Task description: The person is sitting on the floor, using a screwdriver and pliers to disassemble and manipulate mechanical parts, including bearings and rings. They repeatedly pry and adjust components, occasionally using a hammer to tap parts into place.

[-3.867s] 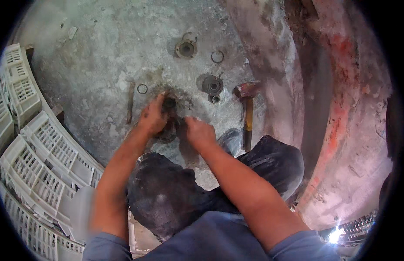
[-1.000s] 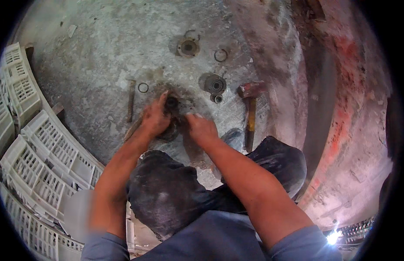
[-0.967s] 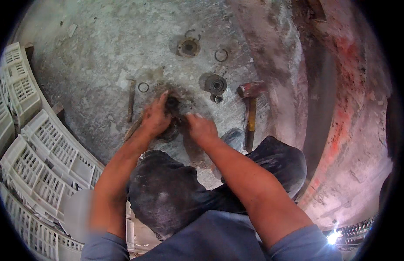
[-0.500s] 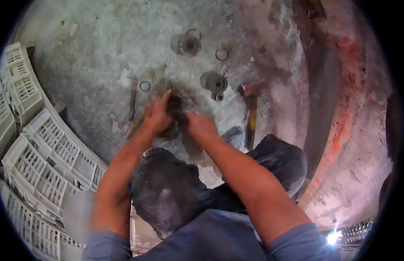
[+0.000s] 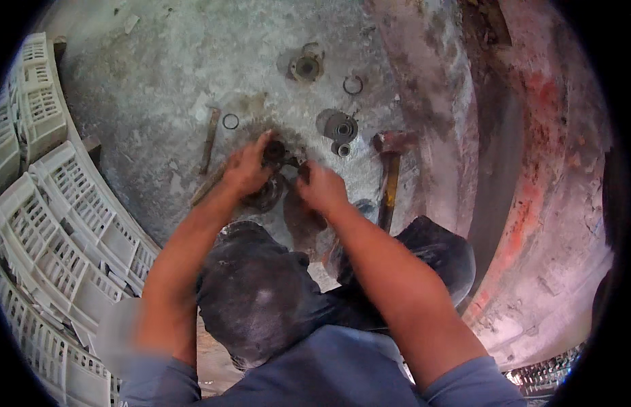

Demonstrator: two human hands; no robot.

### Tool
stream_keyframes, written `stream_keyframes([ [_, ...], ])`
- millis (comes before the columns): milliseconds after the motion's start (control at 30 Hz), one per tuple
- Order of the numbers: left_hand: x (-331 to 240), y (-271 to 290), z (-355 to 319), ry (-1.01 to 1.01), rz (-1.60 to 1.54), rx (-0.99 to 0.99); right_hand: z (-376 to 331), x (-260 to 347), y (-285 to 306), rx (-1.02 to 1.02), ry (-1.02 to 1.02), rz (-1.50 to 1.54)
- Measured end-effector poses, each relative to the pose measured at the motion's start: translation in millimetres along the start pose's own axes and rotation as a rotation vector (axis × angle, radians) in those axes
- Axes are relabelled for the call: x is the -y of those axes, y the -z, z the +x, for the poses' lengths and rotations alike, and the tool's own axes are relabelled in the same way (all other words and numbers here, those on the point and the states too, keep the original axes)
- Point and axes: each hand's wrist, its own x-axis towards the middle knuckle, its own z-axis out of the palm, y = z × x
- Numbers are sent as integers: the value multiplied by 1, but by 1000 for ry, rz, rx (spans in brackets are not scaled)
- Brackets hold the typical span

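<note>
My left hand (image 5: 247, 168) is wrapped against the left side of a dark, greasy round metal part (image 5: 274, 150) with a hollow middle. Close on its right, my right hand (image 5: 323, 188) is closed round a small dark tool (image 5: 292, 162), most of it hidden by the fingers. Its tip reaches toward the round part; whether they touch is unclear. Below my left hand lies a dark disc-shaped part (image 5: 264, 197), partly covered. A thin metal ring (image 5: 230, 121) and a rusty bar (image 5: 209, 141) rest on the floor left of the hands.
On the concrete floor (image 5: 166, 74) beyond my hands are a flanged metal part (image 5: 307, 67), an open snap ring (image 5: 353, 85), a round hub (image 5: 341, 127) and a small bearing (image 5: 344, 150). To the right lies a hammer (image 5: 390, 176). White slatted plastic crates (image 5: 78, 203) line the left.
My right hand has drawn slightly right and turned, so the dark tool shows between it and the round part. My left hand stays on that part. The whole view has shifted a little.
</note>
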Motion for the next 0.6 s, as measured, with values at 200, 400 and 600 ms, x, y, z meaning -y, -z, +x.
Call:
stream_keyframes([
  [200, 5, 0, 2, 15, -11, 37, 5, 20, 17, 71, -65, 62],
  [400, -7, 7, 0, 76, 23, 78, 8, 21, 14, 44, 2, 53],
  [600, -27, 24, -5, 99, -3, 108, 17, 18, 12, 86, 26, 61],
])
